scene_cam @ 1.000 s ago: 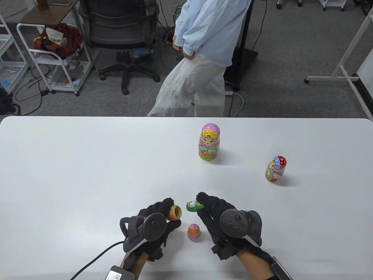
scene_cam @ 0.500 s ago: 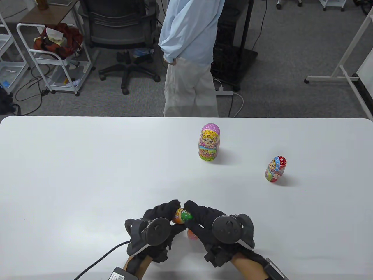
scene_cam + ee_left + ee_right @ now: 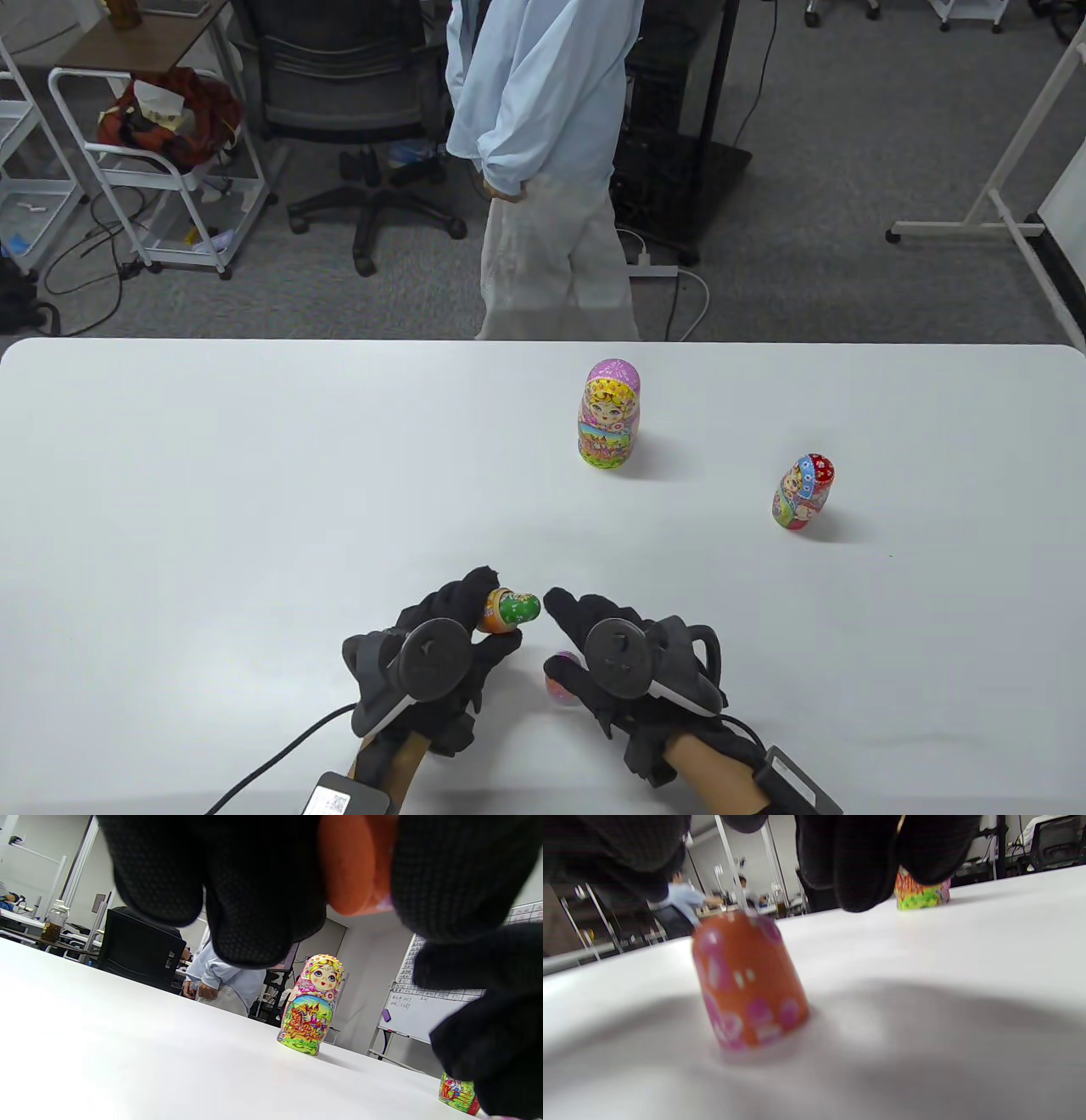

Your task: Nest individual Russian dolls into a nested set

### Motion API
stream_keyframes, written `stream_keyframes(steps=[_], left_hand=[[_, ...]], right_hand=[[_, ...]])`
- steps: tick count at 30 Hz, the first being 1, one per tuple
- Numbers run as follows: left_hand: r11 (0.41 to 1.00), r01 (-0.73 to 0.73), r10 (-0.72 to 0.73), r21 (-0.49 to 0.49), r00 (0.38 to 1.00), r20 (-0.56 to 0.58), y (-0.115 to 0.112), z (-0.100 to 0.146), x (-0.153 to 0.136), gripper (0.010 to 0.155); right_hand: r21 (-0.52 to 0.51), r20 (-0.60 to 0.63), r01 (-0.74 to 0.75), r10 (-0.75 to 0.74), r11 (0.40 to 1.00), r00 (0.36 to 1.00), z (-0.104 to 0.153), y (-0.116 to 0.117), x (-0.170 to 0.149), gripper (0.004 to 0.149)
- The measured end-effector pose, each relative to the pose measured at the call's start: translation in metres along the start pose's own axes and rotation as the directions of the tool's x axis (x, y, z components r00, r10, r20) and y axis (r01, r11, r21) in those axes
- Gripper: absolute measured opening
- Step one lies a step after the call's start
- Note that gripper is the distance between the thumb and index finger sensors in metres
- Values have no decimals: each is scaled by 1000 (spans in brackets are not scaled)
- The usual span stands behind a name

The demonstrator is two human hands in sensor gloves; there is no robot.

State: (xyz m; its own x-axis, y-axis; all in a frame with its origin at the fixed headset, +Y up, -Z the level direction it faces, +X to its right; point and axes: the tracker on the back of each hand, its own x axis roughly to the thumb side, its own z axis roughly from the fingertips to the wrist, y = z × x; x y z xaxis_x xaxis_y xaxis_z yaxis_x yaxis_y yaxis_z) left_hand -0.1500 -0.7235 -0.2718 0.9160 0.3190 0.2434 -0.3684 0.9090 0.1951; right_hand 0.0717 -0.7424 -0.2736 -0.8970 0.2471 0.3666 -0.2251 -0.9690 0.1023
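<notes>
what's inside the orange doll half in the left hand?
The left hand holds the orange half on its side with the green doll sitting in its open mouth, its top sticking out. Anything deeper is hidden.

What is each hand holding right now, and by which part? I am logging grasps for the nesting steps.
The left hand grips the orange doll half by its sides, with the green doll sticking out of it. The right hand holds nothing.
</notes>
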Motion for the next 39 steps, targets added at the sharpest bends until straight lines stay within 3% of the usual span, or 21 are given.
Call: stream_keyframes(steps=[4, 12, 16, 22, 30, 39], left_hand=[[1000, 4, -4, -15, 1000, -22, -3, -1, -6, 79], [999, 17, -17, -32, 999, -28, -4, -3, -7, 79], [999, 19, -20, -39, 1000, -23, -5, -3, -7, 79], [999, 28, -29, -42, 999, -18, -5, -3, -6, 79], [997, 39, -39, -61, 999, -1, -6, -4, -3, 79], [998, 36, -34, -49, 998, 47, -3, -2, 8, 79]], right_hand=[[131, 17, -5, 3, 991, 1000, -3, 10, 0, 65], [198, 32, -50, 45, 979, 998, -5, 20, 3, 57], [126, 42, -50, 45, 991, 998, -5, 16, 4, 57], [-60, 2, 69, -69, 996, 998, 0, -15, -8, 58], [-301, 91, 301, -287, 905, 953, 13, -50, -18, 62], [-331, 241, 371, -303, 867, 922, 20, -56, -4, 64]])
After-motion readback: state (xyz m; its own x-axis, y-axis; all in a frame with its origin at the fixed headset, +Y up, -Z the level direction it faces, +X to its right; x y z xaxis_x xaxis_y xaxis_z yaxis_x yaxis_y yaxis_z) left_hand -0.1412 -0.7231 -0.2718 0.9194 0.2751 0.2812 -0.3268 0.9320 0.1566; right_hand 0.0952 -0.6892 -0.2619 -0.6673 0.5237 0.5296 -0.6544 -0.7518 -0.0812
